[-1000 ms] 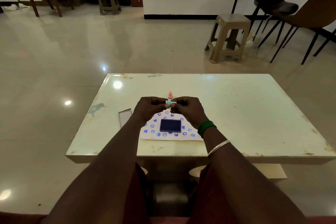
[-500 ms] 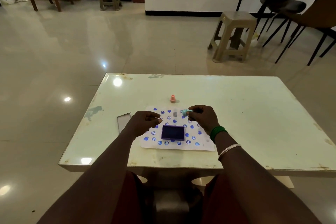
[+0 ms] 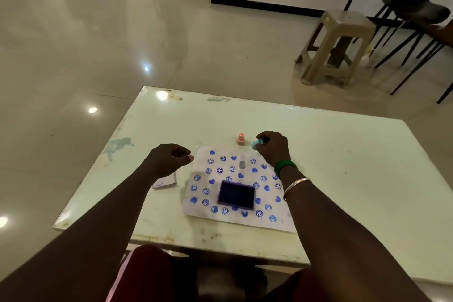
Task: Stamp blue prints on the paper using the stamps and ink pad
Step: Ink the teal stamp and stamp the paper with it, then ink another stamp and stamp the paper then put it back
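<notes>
My right hand (image 3: 273, 148) pinches the little blue stamp (image 3: 256, 143) between thumb and fingers. It is up at the far edge of the paper (image 3: 282, 223), just beside the pink stamp (image 3: 241, 139). I hold the blue stamp tipped on its side. I think that is so I can turn its face down for the next press or dip.

The pink stamp stands up on the table (image 3: 343, 154), just past the paper. I guess it is parked there so it does not roll and is easy to grab.

The ink pad (image 3: 236, 195) lies open on the near part of the paper, right in front of me. That keeps the ink close for each dip. Its lid (image 3: 164, 182) lies on the table to the left, partly under my left wrist.

My left hand (image 3: 169, 160) hangs over the table by the left edge of the paper. Its fingers are loosely curled and I see nothing in them. It is near enough to hold the sheet flat if it slides.

A small grey piece (image 3: 242, 162) lies on the paper among the prints. I cannot tell what it is.

The paper is nearly full of blue smiley faces and hearts, so I think the job is almost done.

I find no words or brand names to read. The lid has a faint mark, but it is too small for me to make out.
</notes>
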